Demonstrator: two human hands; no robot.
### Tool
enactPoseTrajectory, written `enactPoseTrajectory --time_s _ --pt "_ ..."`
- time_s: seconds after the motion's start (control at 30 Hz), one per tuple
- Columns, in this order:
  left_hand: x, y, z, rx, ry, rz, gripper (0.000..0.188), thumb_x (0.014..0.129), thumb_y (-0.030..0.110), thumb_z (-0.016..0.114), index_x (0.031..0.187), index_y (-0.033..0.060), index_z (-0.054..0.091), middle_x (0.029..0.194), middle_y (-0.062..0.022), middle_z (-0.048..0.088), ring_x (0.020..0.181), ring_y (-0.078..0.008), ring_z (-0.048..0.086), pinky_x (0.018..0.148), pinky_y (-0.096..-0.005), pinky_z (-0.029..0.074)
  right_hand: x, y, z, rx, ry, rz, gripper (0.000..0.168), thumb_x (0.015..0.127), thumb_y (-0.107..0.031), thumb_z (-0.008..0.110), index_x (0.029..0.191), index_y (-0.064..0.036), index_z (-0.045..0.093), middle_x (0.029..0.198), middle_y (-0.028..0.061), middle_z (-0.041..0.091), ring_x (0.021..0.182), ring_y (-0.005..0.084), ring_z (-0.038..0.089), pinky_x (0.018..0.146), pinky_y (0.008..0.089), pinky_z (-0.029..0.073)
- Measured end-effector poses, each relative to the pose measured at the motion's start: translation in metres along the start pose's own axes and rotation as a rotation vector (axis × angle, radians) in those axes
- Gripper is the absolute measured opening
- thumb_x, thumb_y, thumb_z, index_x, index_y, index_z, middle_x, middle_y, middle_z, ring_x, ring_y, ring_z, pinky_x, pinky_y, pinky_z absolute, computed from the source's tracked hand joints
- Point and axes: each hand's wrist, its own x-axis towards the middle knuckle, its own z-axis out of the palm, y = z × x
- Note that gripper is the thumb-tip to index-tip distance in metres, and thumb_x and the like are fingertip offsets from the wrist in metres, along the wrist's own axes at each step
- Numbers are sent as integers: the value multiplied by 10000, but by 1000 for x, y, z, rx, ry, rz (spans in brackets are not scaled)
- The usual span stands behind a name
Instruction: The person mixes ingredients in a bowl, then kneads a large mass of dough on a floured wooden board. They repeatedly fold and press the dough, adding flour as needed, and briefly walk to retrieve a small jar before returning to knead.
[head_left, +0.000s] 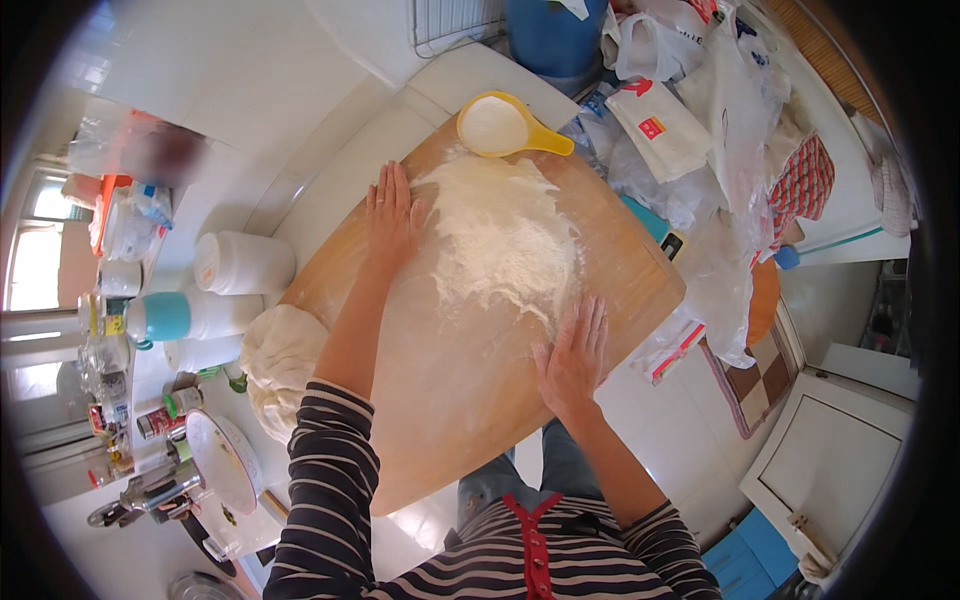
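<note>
A wooden board (442, 420) lies before me with a wide patch of white flour (502, 232) spread over its upper half. My left hand (395, 217) rests flat, palm down, at the left of the flour and wears a ring. Near the flour's lower right end, my right hand (574, 360) is also stretched flat and palm down on the board. Neither hand holds anything. A yellow scoop (551, 141) full of white powder sits at the board's far corner. Beside my left forearm, a large lump of pale dough (281, 360) is partly hidden by the sleeve.
White canisters (244, 262) and a turquoise-banded container (165, 315) stand on the left. Below them is an enamel basin (221, 461). Plastic bags (720, 247) crowd the right side beside a teal kitchen scale (645, 221). A blue bucket (555, 37) stands at the back.
</note>
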Motion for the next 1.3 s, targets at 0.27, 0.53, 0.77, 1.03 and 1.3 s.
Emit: enactPoseTrajectory --time_s 0.27,0.53,0.77,1.03,1.3 --pt "20 58 23 -216 66 46 572 867 209 394 1346 -53 223 1409 -216 223 1317 -326 198 1070 -420 157 62 -11 16 125 255 148 663 864 -250 467 1333 100 154 1392 290 162 1313 399 145 1066 462 144" --pt "-54 158 -36 -979 224 -687 578 927 328 365 1379 15 189 1421 -203 201 1334 -350 113 1071 -479 84 67 -66 -18 930 168 -203 483 906 -187 388 1330 20 285 1404 207 236 1302 337 221 1066 421 166" --pt "-63 176 -149 -1461 374 -876 507 906 361 389 1323 76 343 1314 -159 399 1176 -301 411 1007 -389 283 69 -53 -30 335 -301 -450 408 826 -140 479 1209 -7 441 1283 198 396 1214 327 346 1030 426 235" --pt "-172 140 -96 -528 191 -665 394 846 179 485 1217 49 449 1251 -146 464 1159 -271 435 951 -430 344 25 -121 -71 287 -238 -836 263 795 -117 528 1035 -28 588 1106 184 552 1061 358 503 923 466 369" --pt "-387 148 -88 83 166 -1022 602 746 277 596 1236 -28 423 1348 -235 320 1267 -382 273 1018 -513 222 -121 -118 62 247 -382 -1229 442 840 -209 503 1194 52 462 1302 193 404 1209 322 388 991 438 316"
